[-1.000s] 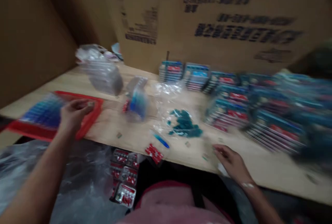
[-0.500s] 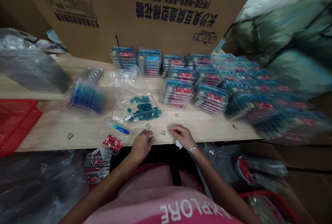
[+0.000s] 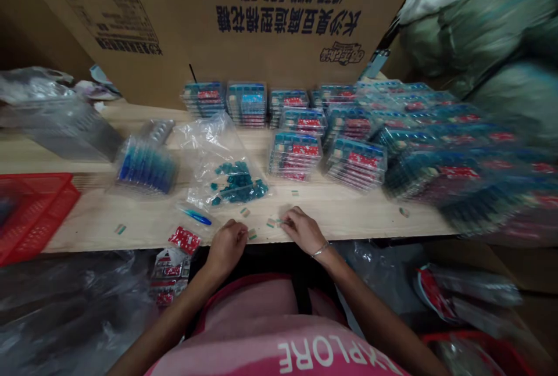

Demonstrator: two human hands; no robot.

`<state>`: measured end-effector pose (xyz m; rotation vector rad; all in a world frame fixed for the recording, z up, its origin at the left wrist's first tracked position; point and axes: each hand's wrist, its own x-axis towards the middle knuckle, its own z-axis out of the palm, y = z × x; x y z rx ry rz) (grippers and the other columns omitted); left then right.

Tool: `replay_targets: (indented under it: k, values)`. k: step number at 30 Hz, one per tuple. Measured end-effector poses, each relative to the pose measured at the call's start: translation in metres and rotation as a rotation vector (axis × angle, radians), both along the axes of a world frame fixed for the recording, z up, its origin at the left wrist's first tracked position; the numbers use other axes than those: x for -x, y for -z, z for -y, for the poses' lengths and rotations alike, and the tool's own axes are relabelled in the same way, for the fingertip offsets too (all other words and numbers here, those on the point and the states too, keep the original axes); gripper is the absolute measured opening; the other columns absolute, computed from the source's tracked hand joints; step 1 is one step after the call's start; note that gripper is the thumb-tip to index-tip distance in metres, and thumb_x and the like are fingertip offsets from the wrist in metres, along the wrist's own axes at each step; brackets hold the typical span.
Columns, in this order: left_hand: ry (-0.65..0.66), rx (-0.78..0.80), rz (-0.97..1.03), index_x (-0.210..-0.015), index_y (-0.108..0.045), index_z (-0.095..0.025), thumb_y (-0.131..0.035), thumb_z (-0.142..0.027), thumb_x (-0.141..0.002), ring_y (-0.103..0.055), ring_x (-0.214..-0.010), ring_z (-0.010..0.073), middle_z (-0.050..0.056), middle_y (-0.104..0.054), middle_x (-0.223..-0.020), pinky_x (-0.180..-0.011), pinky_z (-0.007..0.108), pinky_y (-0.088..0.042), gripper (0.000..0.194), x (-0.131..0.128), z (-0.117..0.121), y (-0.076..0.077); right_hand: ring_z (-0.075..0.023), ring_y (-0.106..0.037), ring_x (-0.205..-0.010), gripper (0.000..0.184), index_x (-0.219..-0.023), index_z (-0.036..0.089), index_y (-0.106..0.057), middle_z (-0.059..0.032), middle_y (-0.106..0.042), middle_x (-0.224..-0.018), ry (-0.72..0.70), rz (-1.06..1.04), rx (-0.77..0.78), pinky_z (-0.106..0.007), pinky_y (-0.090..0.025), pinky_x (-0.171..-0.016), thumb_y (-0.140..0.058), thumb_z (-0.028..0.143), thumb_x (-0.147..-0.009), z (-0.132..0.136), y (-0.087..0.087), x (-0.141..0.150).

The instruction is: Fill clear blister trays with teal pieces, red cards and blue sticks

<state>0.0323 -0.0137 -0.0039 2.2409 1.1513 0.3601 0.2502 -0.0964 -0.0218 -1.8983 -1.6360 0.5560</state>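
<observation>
My left hand (image 3: 227, 243) rests at the front edge of the wooden table (image 3: 131, 222) with its fingers curled, close to a small flat piece (image 3: 251, 234). My right hand (image 3: 300, 228) is beside it, fingers pinched near another small piece (image 3: 271, 223). What either hand holds is too small to make out. Just beyond them lies a clear bag of teal pieces (image 3: 238, 183). A blue pen-like item (image 3: 195, 215) and a red packet (image 3: 185, 239) lie to the left.
Stacks of clear packed cases (image 3: 294, 155) cover the middle and right of the table. A red basket (image 3: 30, 210) sits at the left, a bag of blue items (image 3: 146, 162) behind it. Large cardboard boxes (image 3: 261, 21) stand at the back; plastic bags lie below.
My left hand came from the red basket at the left to the table's front edge beside my right hand. The view swung right and steadied.
</observation>
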Motion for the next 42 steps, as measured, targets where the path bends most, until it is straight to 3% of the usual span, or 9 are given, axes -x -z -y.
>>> replay_targets:
  k: [6, 13, 15, 22, 25, 29, 33, 38, 42]
  values:
    - [0.050, -0.088, -0.037, -0.073, -0.063, -0.017, -0.056, -0.013, -0.079, -0.056, -0.083, 0.0184, 0.005, -0.060, -0.082, -0.077, 0.031, -0.046, 0.010, -0.013, 0.004, 0.005, -0.0114, -0.053, -0.064, 0.008, -0.077, 0.016, -0.060, 0.0016, -0.058, -0.070, -0.133, -0.251, 0.069, -0.021, -0.040, -0.061, -0.053, 0.014, -0.079, -0.016, -0.010, -0.012]
    - [0.034, 0.025, 0.037, -0.072, -0.061, -0.016, -0.058, -0.013, -0.077, -0.056, -0.072, 0.0150, 0.003, -0.057, -0.077, -0.065, 0.026, -0.045, 0.007, -0.009, -0.002, 0.006, -0.0119, -0.056, -0.066, 0.012, -0.077, 0.016, -0.067, 0.0000, -0.064, -0.072, -0.443, -0.178, 0.165, -0.021, -0.040, -0.062, -0.056, 0.011, -0.075, -0.058, -0.033, -0.008]
    - [0.018, 0.028, 0.061, -0.076, -0.061, -0.017, -0.058, -0.015, -0.078, -0.056, -0.070, 0.0147, 0.003, -0.057, -0.076, -0.063, 0.025, -0.045, 0.004, -0.007, -0.001, 0.007, -0.0115, -0.055, -0.063, 0.015, -0.083, 0.016, -0.066, 0.0007, -0.064, -0.070, -0.417, -0.203, 0.150, -0.020, -0.040, -0.059, -0.055, 0.011, -0.075, -0.058, -0.032, -0.005]
    - [0.009, 0.034, 0.067, -0.076, -0.062, -0.018, -0.054, -0.018, -0.080, -0.057, -0.072, 0.0157, 0.004, -0.058, -0.079, -0.067, 0.027, -0.046, 0.008, -0.006, -0.001, 0.011, -0.0120, -0.056, -0.060, 0.007, -0.070, 0.016, -0.061, 0.0004, -0.063, -0.066, 0.032, -0.341, 0.046, -0.022, -0.042, -0.058, -0.056, 0.013, -0.074, -0.030, -0.001, 0.017]
    - [0.015, 0.007, 0.062, -0.080, -0.062, -0.018, -0.053, -0.020, -0.082, -0.058, -0.075, 0.0169, 0.005, -0.059, -0.082, -0.070, 0.029, -0.047, 0.009, -0.007, 0.000, 0.011, -0.0127, -0.055, -0.063, 0.005, -0.071, 0.018, -0.059, -0.0001, -0.062, -0.069, 0.101, -0.208, 0.019, -0.023, -0.043, -0.061, -0.058, 0.015, -0.075, -0.022, 0.002, 0.029]
    - [0.056, -0.081, -0.010, -0.075, -0.060, -0.019, -0.050, -0.018, -0.083, -0.059, -0.080, 0.0190, 0.006, -0.059, -0.081, -0.074, 0.031, -0.048, 0.012, -0.009, 0.001, 0.010, -0.0133, -0.055, -0.071, 0.008, -0.078, 0.018, -0.059, -0.0026, -0.060, -0.081, 0.061, 0.011, -0.001, -0.024, -0.043, -0.068, -0.056, 0.011, -0.077, -0.018, -0.006, 0.034]
    - [0.097, -0.128, -0.098, -0.073, -0.057, -0.018, -0.049, -0.015, -0.083, -0.058, -0.079, 0.0199, 0.006, -0.059, -0.081, -0.074, 0.033, -0.048, 0.013, -0.010, -0.001, 0.011, -0.0129, -0.056, -0.071, 0.009, -0.078, 0.018, -0.062, -0.0014, -0.057, -0.077, 0.019, 0.007, 0.055, -0.022, -0.042, -0.067, -0.055, 0.013, -0.081, -0.029, -0.014, 0.007]
    - [0.145, -0.182, -0.161, -0.073, -0.057, -0.018, -0.044, -0.011, -0.084, -0.056, -0.081, 0.0215, 0.008, -0.059, -0.082, -0.077, 0.035, -0.047, 0.018, -0.007, 0.001, 0.011, -0.0154, -0.055, -0.077, 0.016, -0.087, 0.017, -0.064, -0.0064, -0.058, -0.095, 0.148, 0.166, 0.049, -0.025, -0.041, -0.070, -0.051, 0.009, -0.082, -0.056, -0.022, -0.048]
    - [0.146, -0.202, -0.124, -0.083, -0.060, -0.016, -0.044, -0.011, -0.084, -0.056, -0.084, 0.0225, 0.009, -0.060, -0.087, -0.080, 0.037, -0.048, 0.017, -0.003, 0.006, 0.010, -0.0146, -0.054, -0.070, 0.014, -0.072, 0.016, -0.063, -0.0053, -0.060, -0.086, 0.094, 0.124, 0.084, -0.025, -0.041, -0.066, -0.056, 0.005, -0.075, -0.059, -0.024, -0.055]
